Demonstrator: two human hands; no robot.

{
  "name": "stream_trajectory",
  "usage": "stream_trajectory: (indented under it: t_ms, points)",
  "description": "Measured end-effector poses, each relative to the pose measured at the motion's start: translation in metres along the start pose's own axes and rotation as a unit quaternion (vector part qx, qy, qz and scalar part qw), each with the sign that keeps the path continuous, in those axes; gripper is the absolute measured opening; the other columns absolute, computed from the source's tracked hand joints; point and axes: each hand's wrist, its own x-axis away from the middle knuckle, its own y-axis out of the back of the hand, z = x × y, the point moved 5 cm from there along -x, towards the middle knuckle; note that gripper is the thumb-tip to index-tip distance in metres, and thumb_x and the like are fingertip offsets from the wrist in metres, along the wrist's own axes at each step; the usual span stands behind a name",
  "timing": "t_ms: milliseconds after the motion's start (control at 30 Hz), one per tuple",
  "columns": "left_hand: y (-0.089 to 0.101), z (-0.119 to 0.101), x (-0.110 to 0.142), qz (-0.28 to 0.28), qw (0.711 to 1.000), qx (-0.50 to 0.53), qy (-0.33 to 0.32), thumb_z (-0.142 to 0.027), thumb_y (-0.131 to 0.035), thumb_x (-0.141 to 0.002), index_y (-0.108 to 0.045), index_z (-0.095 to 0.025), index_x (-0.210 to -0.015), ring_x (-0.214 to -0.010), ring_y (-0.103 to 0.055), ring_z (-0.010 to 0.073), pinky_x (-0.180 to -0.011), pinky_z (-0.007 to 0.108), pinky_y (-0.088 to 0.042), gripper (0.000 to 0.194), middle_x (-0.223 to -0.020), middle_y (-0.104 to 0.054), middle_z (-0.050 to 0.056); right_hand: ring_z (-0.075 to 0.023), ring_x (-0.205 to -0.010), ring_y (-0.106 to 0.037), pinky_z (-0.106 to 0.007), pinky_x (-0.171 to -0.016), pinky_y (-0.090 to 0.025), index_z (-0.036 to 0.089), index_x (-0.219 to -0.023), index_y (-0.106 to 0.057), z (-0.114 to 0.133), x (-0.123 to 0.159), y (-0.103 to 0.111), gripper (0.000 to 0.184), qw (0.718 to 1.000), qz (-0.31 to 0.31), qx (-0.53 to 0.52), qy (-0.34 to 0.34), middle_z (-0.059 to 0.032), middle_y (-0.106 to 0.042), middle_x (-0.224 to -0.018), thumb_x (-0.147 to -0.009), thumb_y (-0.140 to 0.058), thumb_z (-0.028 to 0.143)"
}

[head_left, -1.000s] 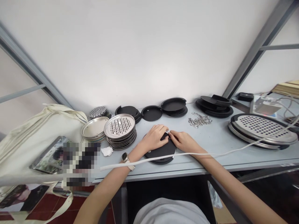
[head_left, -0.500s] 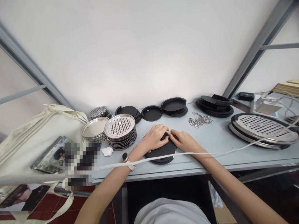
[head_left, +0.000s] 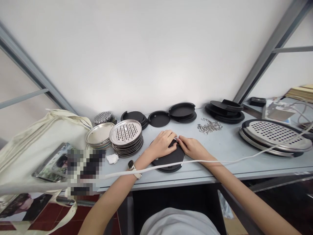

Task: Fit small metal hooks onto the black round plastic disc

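Observation:
A round black disc [head_left: 167, 160] lies near the table's front edge, partly hidden under my hands. My left hand [head_left: 164, 143], with a watch on its wrist, rests over the disc with its fingers curled at the far rim and the thumb on top. Close beside it, my right hand [head_left: 192, 147] is closed in a pinch at the disc's right rim. A small metal ring [head_left: 178, 143] shows at the right fingertips; its full shape is hidden. Beyond the right hand lies a loose pile of small metal hooks or rings [head_left: 210, 126].
To the left are stacked round graters [head_left: 125, 132], metal plates [head_left: 99, 133] and a crumpled white tissue [head_left: 112, 159]. Black round parts [head_left: 182, 111] line the wall. Large perforated discs [head_left: 274, 133] lie right. A white cable [head_left: 234, 161] crosses in front of my forearms.
My right fingertips have shifted slightly at the rim, and a bit of shiny metal ring now shows there. The left hand and the disc stay in place.

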Motion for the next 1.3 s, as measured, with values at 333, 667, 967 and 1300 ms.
stream_trajectory:
  t_ms: [333,667,967,1300]
  points:
    - [0.0008,-0.0002,-0.0003,0.001,1.0,0.006,-0.003,-0.018,-0.049,-0.085,-0.047,-0.018,-0.104,-0.098,-0.05,0.0212,-0.088,0.036,-0.041,0.019,-0.103,-0.052,0.007,-0.0176,-0.058,-0.059,-0.025,-0.055,-0.033,0.021,-0.084,-0.052,0.0032,-0.0001,0.0031,0.028,1.0,-0.009,-0.016,0.009,-0.004,-0.064,-0.068,-0.097,-0.029,0.029]
    - [0.0002,-0.0002,0.0003,0.003,1.0,-0.009,-0.001,-0.019,-0.048,-0.085,-0.049,-0.018,-0.102,-0.094,-0.051,0.0215,-0.086,0.036,-0.042,0.016,-0.098,-0.053,0.006,-0.0178,-0.059,-0.06,-0.024,-0.056,-0.034,0.02,-0.087,-0.053,0.0013,-0.0002,0.0007,0.028,1.0,0.005,-0.02,0.011,-0.0044,-0.065,-0.07,-0.097,-0.028,0.029]
    - [-0.0006,0.001,-0.0001,0.002,1.0,0.001,0.0,-0.02,-0.049,-0.085,-0.049,-0.018,-0.101,-0.094,-0.052,0.0212,-0.087,0.036,-0.041,0.016,-0.098,-0.056,0.006,-0.0174,-0.059,-0.06,-0.025,-0.058,-0.036,0.02,-0.086,-0.057,0.0021,-0.0005,0.0009,0.032,0.999,0.016,-0.036,0.0,-0.0046,-0.066,-0.071,-0.097,-0.028,0.03]
    - [-0.0007,0.0011,0.0002,0.002,1.0,-0.007,0.0,-0.021,-0.049,-0.085,-0.049,-0.017,-0.1,-0.093,-0.052,0.0211,-0.085,0.034,-0.043,0.015,-0.097,-0.053,0.006,-0.0172,-0.06,-0.06,-0.025,-0.058,-0.036,0.02,-0.085,-0.056,0.0051,0.0005,0.0026,0.032,0.999,0.006,-0.039,0.017,-0.0045,-0.066,-0.071,-0.097,-0.028,0.03]
